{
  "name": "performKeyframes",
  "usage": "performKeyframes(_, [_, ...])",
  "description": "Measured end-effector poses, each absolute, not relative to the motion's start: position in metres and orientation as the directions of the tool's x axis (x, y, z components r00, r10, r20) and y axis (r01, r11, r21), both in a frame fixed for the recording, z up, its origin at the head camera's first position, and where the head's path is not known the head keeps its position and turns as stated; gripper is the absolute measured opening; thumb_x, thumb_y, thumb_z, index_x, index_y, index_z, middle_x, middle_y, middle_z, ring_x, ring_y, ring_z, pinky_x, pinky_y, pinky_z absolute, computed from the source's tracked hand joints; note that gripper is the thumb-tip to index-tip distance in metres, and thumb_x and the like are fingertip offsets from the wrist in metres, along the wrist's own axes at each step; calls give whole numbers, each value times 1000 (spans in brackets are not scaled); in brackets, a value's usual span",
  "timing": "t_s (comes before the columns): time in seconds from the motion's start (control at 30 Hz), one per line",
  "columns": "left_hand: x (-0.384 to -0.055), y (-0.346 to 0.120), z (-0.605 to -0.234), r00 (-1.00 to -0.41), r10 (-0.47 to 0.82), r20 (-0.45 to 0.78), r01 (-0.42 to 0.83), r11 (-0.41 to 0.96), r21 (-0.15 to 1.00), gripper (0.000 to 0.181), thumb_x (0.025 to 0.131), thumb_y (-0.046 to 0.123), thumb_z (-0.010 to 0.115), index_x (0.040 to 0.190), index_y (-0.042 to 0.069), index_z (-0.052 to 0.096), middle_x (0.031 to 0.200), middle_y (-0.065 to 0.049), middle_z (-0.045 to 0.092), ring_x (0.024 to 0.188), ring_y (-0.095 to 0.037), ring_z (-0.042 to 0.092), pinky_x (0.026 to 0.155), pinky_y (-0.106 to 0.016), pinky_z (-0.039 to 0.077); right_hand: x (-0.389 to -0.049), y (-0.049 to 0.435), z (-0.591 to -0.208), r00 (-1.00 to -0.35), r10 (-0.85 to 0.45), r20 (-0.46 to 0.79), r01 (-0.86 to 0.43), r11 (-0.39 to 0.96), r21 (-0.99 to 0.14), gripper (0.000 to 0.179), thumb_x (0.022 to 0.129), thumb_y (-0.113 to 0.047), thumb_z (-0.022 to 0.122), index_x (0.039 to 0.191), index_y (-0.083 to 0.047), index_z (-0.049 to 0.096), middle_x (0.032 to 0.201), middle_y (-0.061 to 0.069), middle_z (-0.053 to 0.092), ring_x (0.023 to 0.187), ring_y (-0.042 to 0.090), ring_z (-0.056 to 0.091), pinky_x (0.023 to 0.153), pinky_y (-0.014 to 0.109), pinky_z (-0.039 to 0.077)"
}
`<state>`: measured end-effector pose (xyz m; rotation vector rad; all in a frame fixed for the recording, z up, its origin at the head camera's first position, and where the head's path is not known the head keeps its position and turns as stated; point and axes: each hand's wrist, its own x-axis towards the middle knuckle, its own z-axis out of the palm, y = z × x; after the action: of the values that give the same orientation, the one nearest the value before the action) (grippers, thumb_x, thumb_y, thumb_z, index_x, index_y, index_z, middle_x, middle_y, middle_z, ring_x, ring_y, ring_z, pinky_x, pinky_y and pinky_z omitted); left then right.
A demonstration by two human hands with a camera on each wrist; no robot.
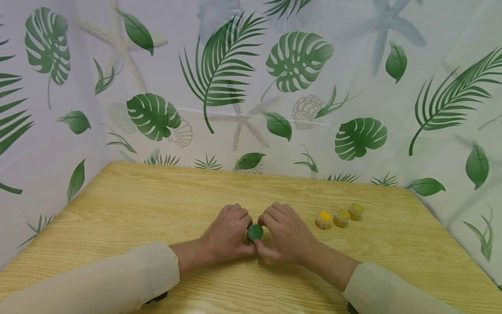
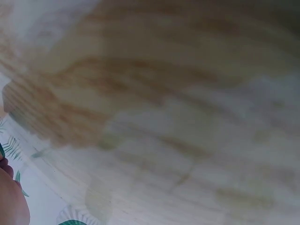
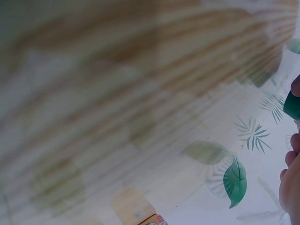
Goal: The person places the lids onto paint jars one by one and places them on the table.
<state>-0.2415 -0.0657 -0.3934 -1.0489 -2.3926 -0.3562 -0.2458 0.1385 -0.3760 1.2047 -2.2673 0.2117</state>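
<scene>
In the head view, a small round jar (image 1: pixel 256 232) with a green top is between my two hands, over the near middle of the table. My left hand (image 1: pixel 228 231) grips it from the left with bent fingers. From the right, my right hand (image 1: pixel 288 233) holds the same jar, its thumb against the near side and its fingers curled at the far side. Part of the jar's side is hidden by the hands. The right wrist view catches the green jar (image 3: pixel 292 106) at its right edge, beside the right hand (image 3: pixel 291 183). Only a bit of the left hand (image 2: pixel 11 199) appears in the left wrist view.
To the right stand three small jars: one with a bright yellow top (image 1: pixel 324 220), a darker yellow one (image 1: pixel 341 217) and another darker yellow one (image 1: pixel 356 211). All rest on a wood-grain table (image 1: pixel 157 196). Behind it hangs a leaf-patterned cloth (image 1: pixel 243 131).
</scene>
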Motion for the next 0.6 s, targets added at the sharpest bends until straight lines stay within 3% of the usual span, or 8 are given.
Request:
performKeyframes(0.37, [-241, -66, -393, -596, 624, 506, 741, 669, 48, 36, 75, 46, 80, 82, 15, 63, 79, 6, 57, 78, -12, 47, 78, -29, 42, -245, 138, -377, -450, -715, 536, -793, 595, 128, 30, 76, -42, 70, 82, -14, 60, 80, -5, 55, 79, 14, 49, 71, 31, 43])
performKeyframes(0.6, [-241, -66, -392, -566, 635, 525, 757, 653, 26, 39, 73, 48, 82, 82, 15, 63, 79, 6, 58, 77, -11, 48, 77, -28, 43, -243, 139, -376, -481, -705, 522, -764, 629, 146, 38, 81, -52, 69, 76, -16, 57, 73, -6, 53, 73, 14, 47, 70, 31, 41])
